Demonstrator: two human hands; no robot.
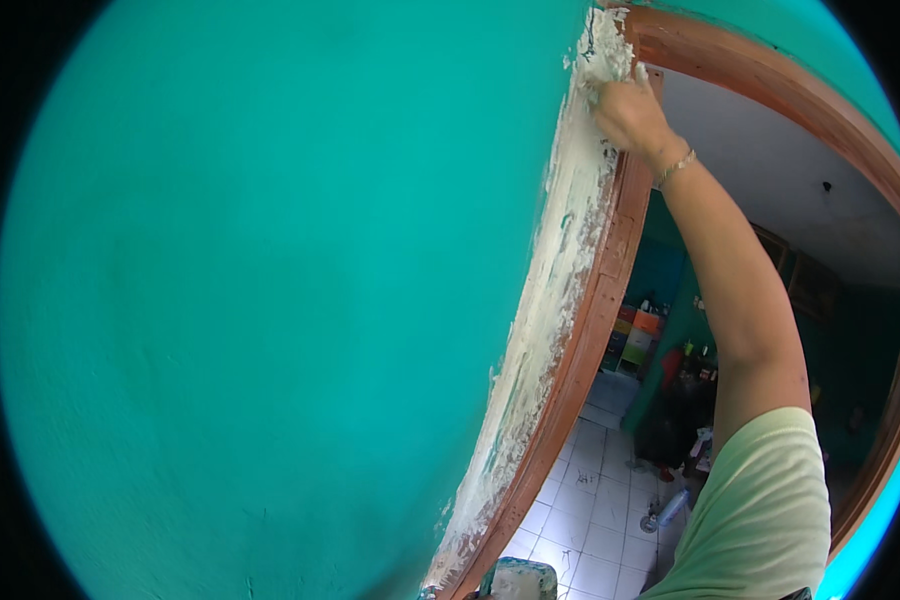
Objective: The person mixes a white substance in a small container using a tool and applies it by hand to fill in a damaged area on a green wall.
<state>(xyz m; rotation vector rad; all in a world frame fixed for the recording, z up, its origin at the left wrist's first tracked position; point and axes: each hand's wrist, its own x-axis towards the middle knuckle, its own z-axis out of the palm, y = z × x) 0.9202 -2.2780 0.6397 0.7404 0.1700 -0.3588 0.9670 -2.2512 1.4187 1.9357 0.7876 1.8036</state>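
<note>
My right hand (630, 112) is raised to the top of a strip of whitish filler paste (560, 260) on the wall beside a brown wooden door frame (602, 290). Its fingers are curled in against the paste, with white smears on them; whatever they grip is hidden. The strip runs down along the frame, rough and ragged at its edges, with bits of green showing through. At the bottom edge, a paste-smeared container (523, 580) with a greenish rim is partly cut off. My left hand cannot be made out.
A teal wall (270, 280) fills the left side. Through the doorway lie a white tiled floor (595, 500), a clear plastic bottle (674, 507), a dark cluttered heap (675, 420) and colourful drawers (638, 335). The frame's top beam (770, 75) curves overhead.
</note>
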